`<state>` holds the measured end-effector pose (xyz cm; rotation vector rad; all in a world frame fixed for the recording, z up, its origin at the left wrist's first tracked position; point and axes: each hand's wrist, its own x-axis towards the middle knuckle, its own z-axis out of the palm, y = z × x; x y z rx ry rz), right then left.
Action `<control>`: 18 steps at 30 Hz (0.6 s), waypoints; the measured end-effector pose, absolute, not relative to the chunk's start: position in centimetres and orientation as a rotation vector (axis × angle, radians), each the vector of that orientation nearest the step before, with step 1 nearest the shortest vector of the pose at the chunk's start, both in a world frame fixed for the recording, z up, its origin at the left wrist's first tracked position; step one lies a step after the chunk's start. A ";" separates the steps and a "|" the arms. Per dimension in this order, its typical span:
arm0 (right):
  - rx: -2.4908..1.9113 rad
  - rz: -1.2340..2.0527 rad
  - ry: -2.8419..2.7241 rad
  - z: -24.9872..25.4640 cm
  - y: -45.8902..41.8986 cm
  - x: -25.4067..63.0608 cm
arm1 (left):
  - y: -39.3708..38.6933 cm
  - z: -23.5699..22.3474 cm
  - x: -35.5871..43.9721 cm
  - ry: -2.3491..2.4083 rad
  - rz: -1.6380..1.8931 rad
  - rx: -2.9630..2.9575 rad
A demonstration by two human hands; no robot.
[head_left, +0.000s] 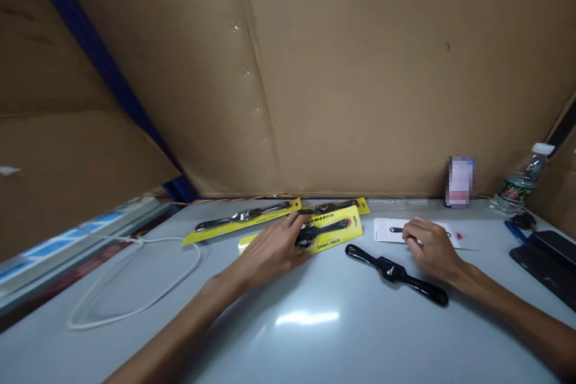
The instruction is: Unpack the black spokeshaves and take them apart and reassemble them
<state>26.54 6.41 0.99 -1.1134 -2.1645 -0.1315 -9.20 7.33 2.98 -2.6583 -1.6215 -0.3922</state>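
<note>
My left hand [275,245] lies over a yellow carded spokeshave [330,229], its fingers bent round the middle of the pack and covering part of the black tool. Behind it on the table are a second carded spokeshave [243,217] and a third carded spokeshave [355,205], partly overlapped. My right hand [429,247] is closed, fingers curled down over a white printed card [386,230]; whether it pinches anything is hidden. Just in front of that hand, an unpackaged black spokeshave [396,273] rests loose on the table.
A white cable [135,321] loops over the grey table [288,348] at left, near a power strip [85,246]. A phone-like object [459,183] leans on the cardboard wall [351,84]. To the right are a water bottle [519,183] and dark flat items [546,273].
</note>
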 end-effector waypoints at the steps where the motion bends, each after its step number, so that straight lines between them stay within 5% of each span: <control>1: -1.102 -0.055 -2.122 1.0 6.0 26.4 | 7.3 2.8 -9.2 -1.591 -0.400 -2.641; 8: -1.080 0.537 -1.796 3.0 3.8 24.6 | 7.3 1.5 -9.2 -1.514 -0.416 -2.603; 18: -0.806 0.608 -1.859 3.9 -0.8 22.0 | 7.7 0.7 -9.9 -1.654 -0.365 -2.784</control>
